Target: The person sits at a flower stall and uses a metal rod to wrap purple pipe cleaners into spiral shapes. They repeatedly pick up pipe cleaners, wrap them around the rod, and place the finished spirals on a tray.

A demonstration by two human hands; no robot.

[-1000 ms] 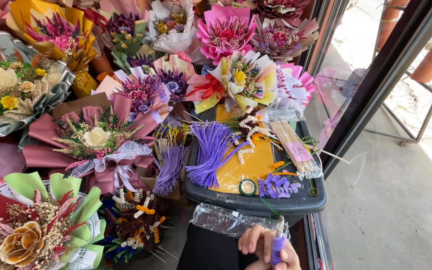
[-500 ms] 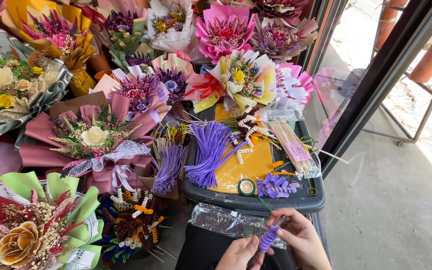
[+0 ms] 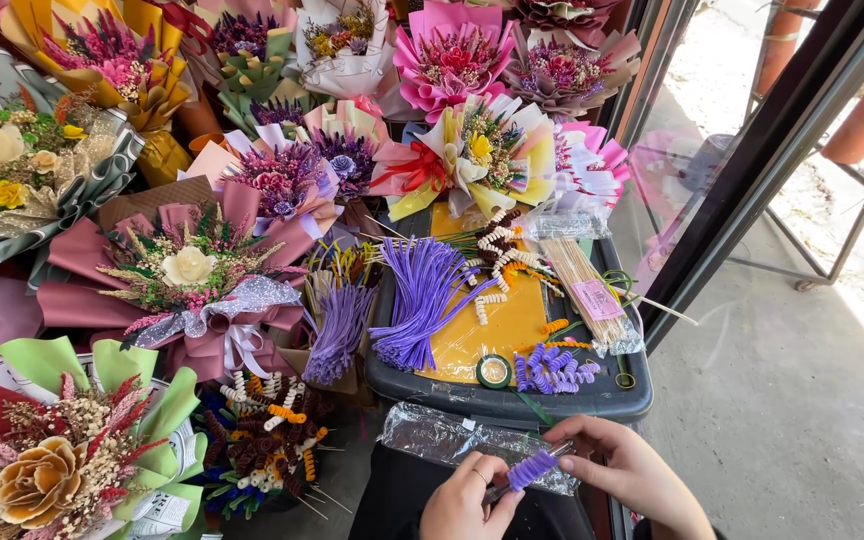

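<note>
a purple fuzzy stem (image 3: 532,468) is being pinched between two hands at the bottom edge of the view, just in front of a dark tray (image 3: 512,405). the left hand (image 3: 464,500) is being kept closed on its lower end, and the fingers (image 3: 577,462) of the right hand (image 3: 622,470) are being closed on its upper tip, above a clear plastic sleeve (image 3: 442,435). the step in hand is judged to be the coiling of the stem into a spiral; a steady twist is being called for next. wrapped bouquets (image 3: 192,275) are being displayed to the left.
</note>
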